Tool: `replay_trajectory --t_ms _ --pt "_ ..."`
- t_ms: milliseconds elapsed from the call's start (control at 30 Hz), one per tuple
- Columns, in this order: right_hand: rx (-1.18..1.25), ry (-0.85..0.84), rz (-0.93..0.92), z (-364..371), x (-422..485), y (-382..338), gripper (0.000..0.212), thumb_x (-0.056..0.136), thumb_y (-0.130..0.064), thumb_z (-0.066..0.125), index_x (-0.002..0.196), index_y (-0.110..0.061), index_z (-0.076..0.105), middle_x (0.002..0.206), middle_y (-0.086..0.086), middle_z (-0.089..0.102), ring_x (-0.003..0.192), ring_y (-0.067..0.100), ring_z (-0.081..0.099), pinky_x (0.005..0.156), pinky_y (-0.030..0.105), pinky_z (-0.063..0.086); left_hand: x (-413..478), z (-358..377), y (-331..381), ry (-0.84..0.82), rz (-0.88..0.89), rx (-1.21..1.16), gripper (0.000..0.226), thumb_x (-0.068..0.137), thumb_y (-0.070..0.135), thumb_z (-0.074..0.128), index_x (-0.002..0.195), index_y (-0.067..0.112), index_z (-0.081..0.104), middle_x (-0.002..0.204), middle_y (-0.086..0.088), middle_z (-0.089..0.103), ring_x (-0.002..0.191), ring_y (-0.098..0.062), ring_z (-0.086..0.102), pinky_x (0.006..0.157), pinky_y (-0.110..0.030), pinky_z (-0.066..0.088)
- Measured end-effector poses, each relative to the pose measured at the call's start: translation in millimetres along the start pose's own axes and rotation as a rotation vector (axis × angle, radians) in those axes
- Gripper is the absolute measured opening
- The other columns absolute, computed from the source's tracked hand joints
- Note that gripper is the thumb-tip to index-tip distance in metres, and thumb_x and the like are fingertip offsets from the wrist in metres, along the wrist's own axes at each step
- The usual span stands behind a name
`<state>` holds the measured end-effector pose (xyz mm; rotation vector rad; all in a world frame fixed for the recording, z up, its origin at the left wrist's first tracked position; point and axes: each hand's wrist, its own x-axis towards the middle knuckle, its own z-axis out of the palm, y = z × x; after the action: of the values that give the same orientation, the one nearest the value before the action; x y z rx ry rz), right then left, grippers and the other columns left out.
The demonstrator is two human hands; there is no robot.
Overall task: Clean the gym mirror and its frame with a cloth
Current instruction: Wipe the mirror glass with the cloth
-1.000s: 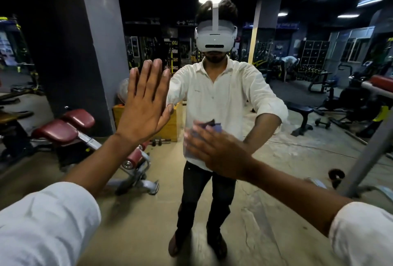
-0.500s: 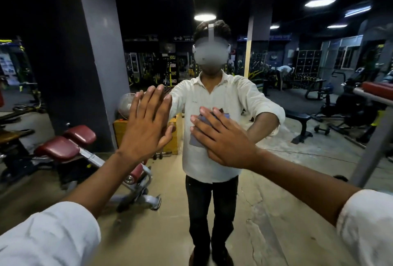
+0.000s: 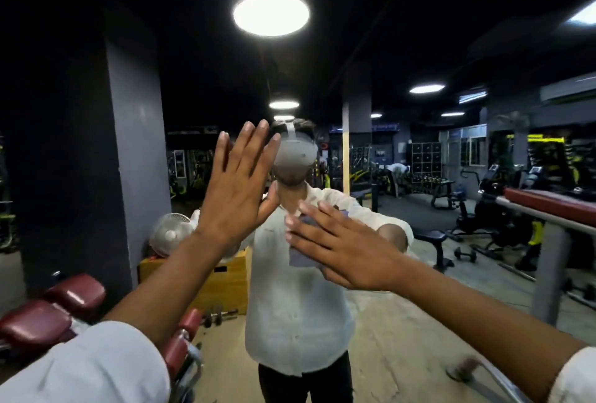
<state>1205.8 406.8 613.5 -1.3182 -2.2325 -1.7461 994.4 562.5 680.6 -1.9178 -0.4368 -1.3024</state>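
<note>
Our right hand (image 3: 348,248), fingers straight, pins the seemingly soft, light cloth (image 3: 298,257) under its palm against the mirror (image 3: 419,48); our left hand (image 3: 238,190) is spread open to its left.

cloth (image 3: 298,257) mostly hidden under right hand (image 3: 348,251), reflected person (image 3: 296,312) blurred

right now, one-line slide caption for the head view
Right hand presses a bluish cloth against the gym mirror while the left hand rests flat beside it.

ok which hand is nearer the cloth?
Right. The right hand presses flat on the cloth; the left hand lies flat on the mirror, up and left of the cloth.
</note>
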Motion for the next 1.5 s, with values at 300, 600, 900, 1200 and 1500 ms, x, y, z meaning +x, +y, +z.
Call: replay_trajectory --t_ms 300,600,900,1200,1500 --pt "0.083 0.34 0.747 -28 18 71 0.066 0.104 -0.029 0.048 0.165 -0.011 0.029 0.175 0.01 0.019 0.163 0.031 0.006 0.132 0.054 0.006 -3 12 0 0.028 -0.006 0.024 0.077 0.106 0.042 0.042 0.17 0.011 0.012 0.179 -0.014 0.0 0.166 -0.031 -0.001 0.132 -0.06 0.007" --pt "-0.058 0.155 0.289 -32 13 99 0.07 0.103 -0.025 0.053 0.166 -0.013 0.024 0.175 0.009 0.014 0.163 0.029 0.007 0.133 0.049 0.002 3 9 3 0.047 -0.013 0.043 0.08 0.099 0.039 0.046 0.168 0.006 0.023 0.177 -0.02 0.01 0.164 -0.037 0.009 0.13 -0.063 0.012" --pt "-0.025 0.133 0.266 -32 27 89 0.066 0.109 -0.035 0.046 0.167 -0.014 0.021 0.176 0.009 0.012 0.163 0.03 0.001 0.132 0.054 0.01 16 15 25 0.074 -0.057 0.018 0.079 0.102 0.044 0.042 0.169 0.008 0.021 0.178 -0.017 0.007 0.165 -0.034 0.006 0.129 -0.066 0.015" --pt "0.012 0.193 0.347 -34 2 96 0.071 0.105 -0.031 0.055 0.166 -0.01 0.026 0.175 0.01 0.016 0.163 0.032 0.004 0.131 0.055 0.014 42 17 62 0.061 0.071 0.027 0.081 0.101 0.038 0.048 0.169 0.007 0.018 0.178 -0.017 0.006 0.165 -0.034 0.007 0.129 -0.067 0.015" --pt "0.074 0.176 0.448 3 -70 23 0.075 0.1 -0.027 0.054 0.166 -0.007 0.025 0.175 0.014 0.012 0.161 0.042 0.004 0.13 0.059 0.006 -5 24 88 0.024 0.126 -0.011 0.075 0.104 0.031 0.049 0.169 0.006 0.02 0.177 -0.016 0.013 0.164 -0.033 0.012 0.128 -0.068 0.015"
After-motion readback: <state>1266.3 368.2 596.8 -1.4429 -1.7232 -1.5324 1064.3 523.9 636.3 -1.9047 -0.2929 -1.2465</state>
